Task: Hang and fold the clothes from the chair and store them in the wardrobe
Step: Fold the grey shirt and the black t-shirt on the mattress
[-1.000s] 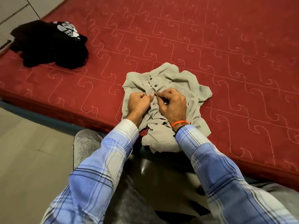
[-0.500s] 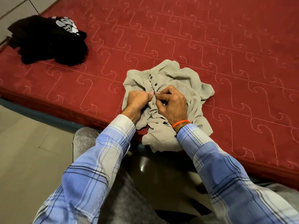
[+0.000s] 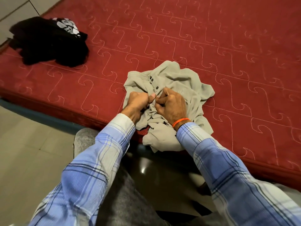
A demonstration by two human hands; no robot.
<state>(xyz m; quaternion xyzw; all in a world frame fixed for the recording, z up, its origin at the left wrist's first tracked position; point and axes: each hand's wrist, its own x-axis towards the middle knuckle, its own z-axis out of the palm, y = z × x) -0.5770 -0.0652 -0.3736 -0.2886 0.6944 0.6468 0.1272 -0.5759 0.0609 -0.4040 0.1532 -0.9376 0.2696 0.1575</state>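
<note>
Pinching the placket of the crumpled beige polo shirt [image 3: 177,84] mid-frame on the red mattress [image 3: 228,46], left hand [image 3: 138,101] and right hand [image 3: 171,105] are both gripping fabric; probably best smoothing it flat before buttoning.

A crumpled shirt [image 3: 177,85] lies at the near edge of the mattress [image 3: 211,38] — one part hanging over it. Both hands [image 3: 138,101] [image 3: 172,105] sit side by side on the shirt. Another garment [image 3: 48,43] lies well apart, far left.
</note>
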